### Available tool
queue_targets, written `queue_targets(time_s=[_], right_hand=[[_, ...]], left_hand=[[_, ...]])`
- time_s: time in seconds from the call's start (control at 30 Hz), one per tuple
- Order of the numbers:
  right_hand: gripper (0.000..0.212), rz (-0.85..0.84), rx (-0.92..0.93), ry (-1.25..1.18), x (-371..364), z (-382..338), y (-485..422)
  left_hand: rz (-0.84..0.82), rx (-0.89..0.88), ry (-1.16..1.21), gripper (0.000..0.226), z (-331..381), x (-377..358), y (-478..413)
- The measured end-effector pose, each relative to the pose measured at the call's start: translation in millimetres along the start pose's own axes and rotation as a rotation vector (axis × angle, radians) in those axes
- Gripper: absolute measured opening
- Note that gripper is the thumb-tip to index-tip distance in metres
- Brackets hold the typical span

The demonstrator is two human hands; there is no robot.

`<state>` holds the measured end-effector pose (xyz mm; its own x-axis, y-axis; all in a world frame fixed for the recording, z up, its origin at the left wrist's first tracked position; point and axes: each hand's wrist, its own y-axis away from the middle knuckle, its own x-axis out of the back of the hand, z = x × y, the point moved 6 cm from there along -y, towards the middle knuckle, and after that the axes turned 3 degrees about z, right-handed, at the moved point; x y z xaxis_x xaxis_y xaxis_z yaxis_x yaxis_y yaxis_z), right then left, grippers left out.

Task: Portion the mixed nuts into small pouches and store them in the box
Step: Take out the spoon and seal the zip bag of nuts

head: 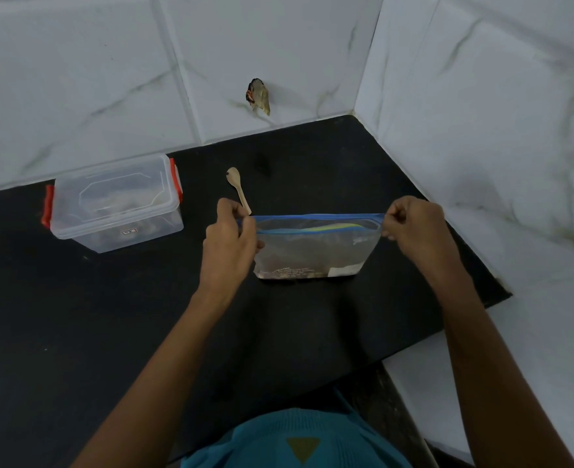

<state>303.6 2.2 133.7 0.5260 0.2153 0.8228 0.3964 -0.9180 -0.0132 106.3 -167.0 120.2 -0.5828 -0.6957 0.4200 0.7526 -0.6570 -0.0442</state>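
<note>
A clear zip bag [316, 248] with a blue zip strip stands upright on the black counter [109, 315]; dark nuts show at its bottom. My left hand [231, 238] pinches the bag's top left corner. My right hand [414, 228] pinches the top right corner, and the zip edge is stretched straight between them. A small wooden spoon [238, 187] lies just behind the left hand. The clear plastic box [113, 204] with red clips and its lid on sits at the left.
White marbled tile walls [481, 146] close the counter at the back and right, forming a corner. A dark stub [258, 96] sticks out of the back wall. The counter's front edge runs near my body.
</note>
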Motion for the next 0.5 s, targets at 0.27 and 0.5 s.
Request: queue_targets(time_s=[0.27, 0.5], right_hand=[[0.002, 0.02, 0.075, -0.085, 4, -1, 0], [0.009, -0.042, -0.059, -0.664, -2, 18, -5]], left_hand=[[-0.02, -0.034, 0.022, 0.01, -1, 3, -8], [-0.246, 0.201, 0.506, 0.017, -23, -2, -14]])
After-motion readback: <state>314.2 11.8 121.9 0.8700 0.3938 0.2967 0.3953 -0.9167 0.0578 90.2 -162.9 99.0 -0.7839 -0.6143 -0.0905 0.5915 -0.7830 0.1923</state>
